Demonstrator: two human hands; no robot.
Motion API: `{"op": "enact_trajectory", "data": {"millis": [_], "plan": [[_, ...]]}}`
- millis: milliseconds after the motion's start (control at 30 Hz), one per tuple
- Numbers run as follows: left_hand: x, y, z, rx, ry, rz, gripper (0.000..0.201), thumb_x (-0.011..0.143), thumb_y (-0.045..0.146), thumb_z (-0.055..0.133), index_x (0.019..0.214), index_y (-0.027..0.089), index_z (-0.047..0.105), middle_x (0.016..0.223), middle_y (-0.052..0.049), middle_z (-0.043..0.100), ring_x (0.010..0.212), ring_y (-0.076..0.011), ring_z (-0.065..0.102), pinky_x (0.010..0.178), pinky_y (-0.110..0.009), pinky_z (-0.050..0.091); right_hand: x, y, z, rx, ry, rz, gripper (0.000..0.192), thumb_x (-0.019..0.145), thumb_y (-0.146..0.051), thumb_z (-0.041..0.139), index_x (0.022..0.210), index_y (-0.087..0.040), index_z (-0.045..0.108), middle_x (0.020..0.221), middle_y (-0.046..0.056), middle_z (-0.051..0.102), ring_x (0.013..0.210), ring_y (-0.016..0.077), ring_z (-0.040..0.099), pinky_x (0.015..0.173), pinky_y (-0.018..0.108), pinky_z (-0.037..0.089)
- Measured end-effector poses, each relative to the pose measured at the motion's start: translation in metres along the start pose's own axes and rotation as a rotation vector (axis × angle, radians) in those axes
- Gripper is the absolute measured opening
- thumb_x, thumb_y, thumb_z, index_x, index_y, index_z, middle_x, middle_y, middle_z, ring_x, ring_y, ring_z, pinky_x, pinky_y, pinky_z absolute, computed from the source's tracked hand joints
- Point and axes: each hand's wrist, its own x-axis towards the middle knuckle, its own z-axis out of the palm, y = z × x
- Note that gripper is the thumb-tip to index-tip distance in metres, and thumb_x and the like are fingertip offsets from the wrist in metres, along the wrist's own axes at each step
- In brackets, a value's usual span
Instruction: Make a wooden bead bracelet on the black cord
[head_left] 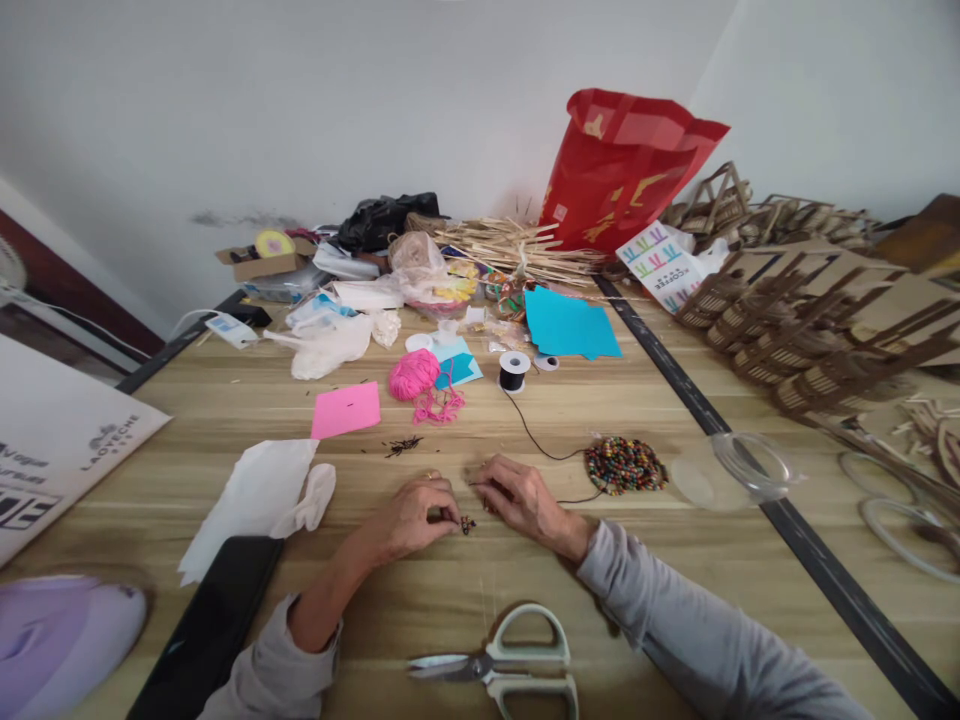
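Note:
My left hand [418,514] rests low over the table with thumb and forefinger pinched together at a small cluster of dark beads [467,525]. Close by on the right, my right hand [521,497] has its fingers closed in a pinch; whatever is between the tips is too small to make out. Beyond my hands lies a little heap of short black pieces [403,447]. To the right sits a coil of multicoloured beads [625,466], and a black cord [536,436] runs toward it from a spool [514,372]. Scissors with pale handles [491,665] lie in front of me.
A black phone-like slab [210,625] and crumpled white paper [251,495] are at left. Pink yarn [414,374], a pink card [346,409] and blue sheets [571,323] lie farther back. Woven baskets [795,350] line the right, near a clear tubing coil [754,468].

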Motion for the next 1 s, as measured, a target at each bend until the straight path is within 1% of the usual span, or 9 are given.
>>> {"op": "enact_trajectory", "data": {"millis": [167,333,500,600,700,833,1000], "plan": [[0.001,0.001,-0.001,-0.007,0.017,0.006,0.01,0.075,0.011,0.066,0.072,0.019,0.071,0.073,-0.001,0.066,0.079,-0.0161,0.057,0.078,-0.027,0.042,0.0,0.0,-0.001,0.01,-0.005,-0.006,0.013,0.093,-0.02,0.047,0.09,-0.018,0.059,0.08,0.005,0.061,0.071,0.015,0.057,0.064,0.025,0.046],[0.001,-0.001,0.001,-0.049,0.036,-0.013,0.01,0.074,0.01,0.067,0.073,0.019,0.07,0.075,-0.001,0.066,0.079,-0.0154,0.058,0.08,-0.027,0.043,0.001,-0.001,-0.001,0.022,0.0,-0.026,0.013,0.094,-0.02,0.046,0.093,-0.018,0.06,0.084,0.007,0.063,0.075,0.0156,0.059,0.067,0.026,0.048],[0.001,-0.003,0.002,-0.067,0.056,-0.012,0.009,0.072,0.011,0.068,0.078,0.018,0.069,0.077,-0.001,0.066,0.082,-0.017,0.058,0.081,-0.029,0.044,0.001,-0.001,0.0,0.028,0.013,-0.033,0.014,0.094,-0.02,0.046,0.096,-0.017,0.059,0.087,0.008,0.063,0.077,0.0162,0.06,0.069,0.027,0.049],[0.001,0.0,0.006,-0.057,0.072,0.014,0.015,0.068,0.015,0.073,0.082,0.018,0.069,0.084,-0.003,0.064,0.086,-0.0185,0.058,0.084,-0.032,0.044,0.001,0.0,0.0,0.017,0.016,-0.034,0.014,0.093,-0.02,0.045,0.094,-0.017,0.059,0.085,0.008,0.063,0.075,0.0164,0.059,0.067,0.027,0.048],[0.001,0.002,0.013,-0.054,0.082,0.052,0.019,0.067,0.018,0.076,0.084,0.018,0.069,0.09,-0.005,0.061,0.09,-0.0193,0.056,0.084,-0.032,0.045,0.001,0.0,0.0,-0.004,0.012,-0.03,0.015,0.093,-0.019,0.045,0.091,-0.017,0.059,0.08,0.007,0.062,0.072,0.0162,0.057,0.064,0.026,0.047],[0.002,0.005,0.021,-0.026,0.069,0.065,0.013,0.071,0.016,0.072,0.083,0.019,0.07,0.092,-0.005,0.059,0.092,-0.019,0.055,0.084,-0.03,0.046,0.001,-0.001,0.0,0.0,0.005,-0.019,0.016,0.094,-0.019,0.043,0.09,-0.017,0.059,0.08,0.007,0.061,0.072,0.0159,0.057,0.064,0.026,0.046],[0.003,0.008,0.024,0.055,0.075,0.095,0.007,0.074,0.011,0.067,0.077,0.017,0.069,0.087,-0.006,0.059,0.09,-0.0195,0.054,0.083,-0.032,0.045,0.0,0.001,0.002,0.001,0.023,-0.014,0.015,0.094,-0.02,0.045,0.091,-0.017,0.059,0.081,0.007,0.061,0.073,0.0161,0.057,0.065,0.026,0.046]]}}
